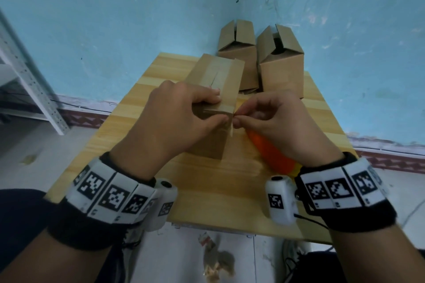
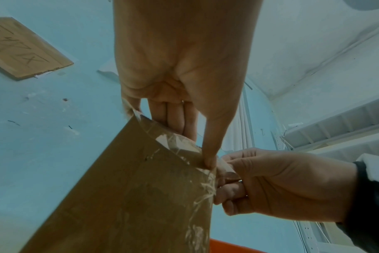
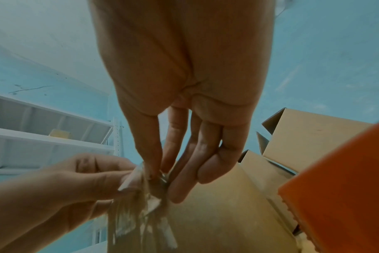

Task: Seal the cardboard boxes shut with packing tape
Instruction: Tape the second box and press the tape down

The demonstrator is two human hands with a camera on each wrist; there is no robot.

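Head view, centre of frame: the near cardboard box (image 1: 213, 89) is standing on the wooden table (image 1: 230, 202), its long axis running from the lower centre toward the upper centre of the picture, with a strip of packing tape (image 1: 212, 71) lying along its top seam. The left hand (image 1: 174, 117) is gripping the box's near end, fingers curled over the top edge and thumb pressing the front face. The right hand (image 1: 271, 117) is coming in from the right of the frame and pinching the crumpled loose tape end (image 1: 231, 130) at the box's near right corner, thumb against forefinger.

The two hands are almost touching at that corner; the tape end is lying just left of the right fingertips and hanging down the front face. Judged from this, the coming move is a press or tear downward along the front face.

An orange tape dispenser (image 1: 271, 154) is lying under the right palm. Two further boxes (image 1: 238, 50) (image 1: 280, 62), flaps unsealed, are waiting at the upper centre.
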